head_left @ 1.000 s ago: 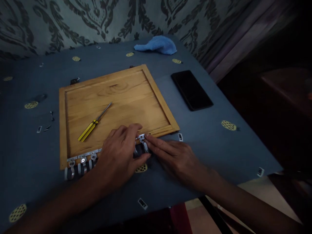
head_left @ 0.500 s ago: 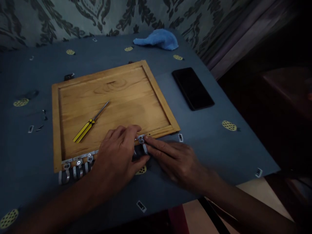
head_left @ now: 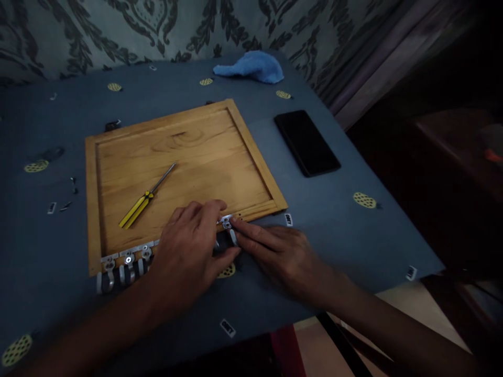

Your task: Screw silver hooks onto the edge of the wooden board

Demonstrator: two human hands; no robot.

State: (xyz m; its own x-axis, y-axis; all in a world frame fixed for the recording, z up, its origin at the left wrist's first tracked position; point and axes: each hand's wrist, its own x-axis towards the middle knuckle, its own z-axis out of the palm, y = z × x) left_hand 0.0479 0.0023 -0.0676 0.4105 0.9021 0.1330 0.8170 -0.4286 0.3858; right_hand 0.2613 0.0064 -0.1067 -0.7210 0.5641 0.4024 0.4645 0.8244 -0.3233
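Note:
Along the near edge of a framed wooden panel (head_left: 188, 157) runs a row of silver metal hooks (head_left: 129, 260), fixed with screws. My left hand (head_left: 190, 246) lies over the middle of this row, fingers bent together and thumb stretched apart. Its fingertips are partly hidden, so what they grip does not show. My right hand (head_left: 281, 256) pinches the rightmost metal hook (head_left: 227, 222), index fingertip against its plate; its thumb is hidden. A yellow and black screwdriver (head_left: 146, 197) lies on the panel, tip pointing away to the right.
A black phone (head_left: 307, 142) lies right of the panel. Behind it is a crumpled blue cloth (head_left: 253, 67). Small loose screws (head_left: 66, 206) lie to the left. The blue-grey tablecloth (head_left: 353, 246) ends at the right and near edges; a patterned curtain (head_left: 157, 26) hangs behind.
The view has shifted slightly. Both hands stay in almost the same place at the hooks, and the screwdriver has not moved on the panel.

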